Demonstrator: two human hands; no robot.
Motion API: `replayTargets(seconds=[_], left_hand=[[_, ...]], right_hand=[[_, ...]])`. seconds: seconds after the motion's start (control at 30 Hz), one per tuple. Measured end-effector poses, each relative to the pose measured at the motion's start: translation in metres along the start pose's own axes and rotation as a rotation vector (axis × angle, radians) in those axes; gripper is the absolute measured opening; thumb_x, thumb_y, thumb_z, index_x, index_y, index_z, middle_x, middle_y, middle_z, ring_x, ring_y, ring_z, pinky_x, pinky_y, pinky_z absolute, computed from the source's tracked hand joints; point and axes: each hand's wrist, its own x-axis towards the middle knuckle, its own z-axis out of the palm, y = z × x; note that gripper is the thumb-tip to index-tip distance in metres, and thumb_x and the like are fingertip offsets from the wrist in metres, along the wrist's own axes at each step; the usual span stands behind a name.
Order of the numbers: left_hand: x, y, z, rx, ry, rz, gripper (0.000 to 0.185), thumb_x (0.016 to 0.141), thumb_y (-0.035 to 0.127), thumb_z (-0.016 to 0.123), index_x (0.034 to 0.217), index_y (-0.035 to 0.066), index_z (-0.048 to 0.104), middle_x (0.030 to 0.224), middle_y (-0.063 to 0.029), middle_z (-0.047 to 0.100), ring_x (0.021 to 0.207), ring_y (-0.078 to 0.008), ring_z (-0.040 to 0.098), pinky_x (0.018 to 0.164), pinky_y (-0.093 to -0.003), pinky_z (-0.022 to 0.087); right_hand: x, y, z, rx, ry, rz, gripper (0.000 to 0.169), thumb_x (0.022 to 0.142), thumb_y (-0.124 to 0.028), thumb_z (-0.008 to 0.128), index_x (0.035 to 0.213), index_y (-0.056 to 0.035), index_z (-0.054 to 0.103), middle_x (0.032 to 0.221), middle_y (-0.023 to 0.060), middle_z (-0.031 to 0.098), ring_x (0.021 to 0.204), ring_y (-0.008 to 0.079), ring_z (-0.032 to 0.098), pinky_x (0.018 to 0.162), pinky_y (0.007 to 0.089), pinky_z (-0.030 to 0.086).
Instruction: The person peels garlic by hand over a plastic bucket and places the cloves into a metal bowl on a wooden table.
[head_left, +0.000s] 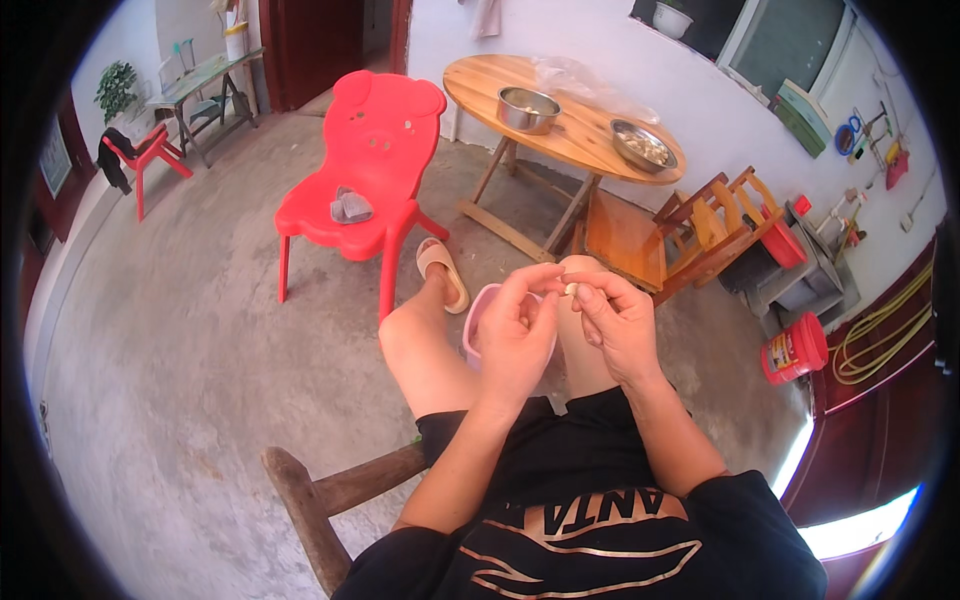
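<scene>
Between the fingertips of my right hand (619, 322) is a small pale piece (571, 289), perhaps a garlic clove; its kind is not certain. My left hand (521, 319) meets it from the other side with thumb and forefinger, and I cannot tell whether they grip it too. Both hands are raised above my lap. Below and partly behind my left hand stands a pink plastic basin (471, 330), its contents mostly hidden. On the wooden table ahead, a deep steel bowl (525, 120) holds a few pale pieces, and a shallower steel bowl (637, 154) holds many.
A red plastic chair (375, 172) with a grey cloth (351, 207) on its seat stands ahead to the left. The oval wooden table (480, 82) bears clear plastic film (577, 79). Wooden chairs (622, 232) and a red bucket (795, 349) are at the right.
</scene>
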Motion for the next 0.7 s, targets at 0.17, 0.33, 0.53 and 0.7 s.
replayTargets(seconds=[0.17,0.33,0.53,0.7], left_hand=[[-0.0006,-0.0039,-0.0001,-0.007,-0.008,-0.003,0.025,0.081,-0.005,0.058,0.105,0.002,0.056,0.085,0.0011,0.057,0.061,0.0026,0.043,0.052,-0.0117,0.034],[0.0002,-0.0042,-0.0017,0.062,-0.032,-0.011,0.026,0.081,-0.006,0.056,0.106,0.002,0.056,0.082,0.0017,0.056,0.06,0.0024,0.043,0.053,-0.0118,0.035],[-0.0012,-0.0026,-0.0004,0.119,-0.029,-0.01,0.028,0.081,-0.008,0.053,0.107,0.002,0.055,0.078,0.0021,0.055,0.061,0.0017,0.044,0.053,-0.0119,0.036],[-0.0015,-0.0062,0.0021,0.146,0.004,0.034,0.033,0.078,-0.007,0.053,0.109,0.005,0.055,0.071,0.0029,0.051,0.057,-0.0008,0.041,0.05,-0.0156,0.032]], right_hand=[[0.001,-0.0021,-0.007,-0.223,-0.019,-0.102,0.017,0.086,-0.01,0.058,0.099,-0.0003,0.062,0.073,0.0,0.055,0.05,0.0016,0.041,0.044,0.0156,0.029],[0.0034,-0.0063,-0.0088,-0.492,-0.042,-0.248,0.014,0.084,-0.007,0.058,0.095,0.0001,0.063,0.076,-0.0012,0.057,0.066,0.0046,0.047,0.058,0.019,0.037],[0.0003,-0.0061,-0.0081,-0.479,-0.054,-0.169,0.014,0.084,-0.008,0.058,0.095,-0.0003,0.063,0.077,0.0004,0.056,0.069,0.0061,0.048,0.059,0.0203,0.038],[0.0011,0.0007,-0.0087,-0.504,-0.071,-0.268,0.016,0.083,-0.007,0.058,0.096,0.001,0.062,0.076,0.004,0.057,0.069,0.0098,0.052,0.059,0.0216,0.04]])
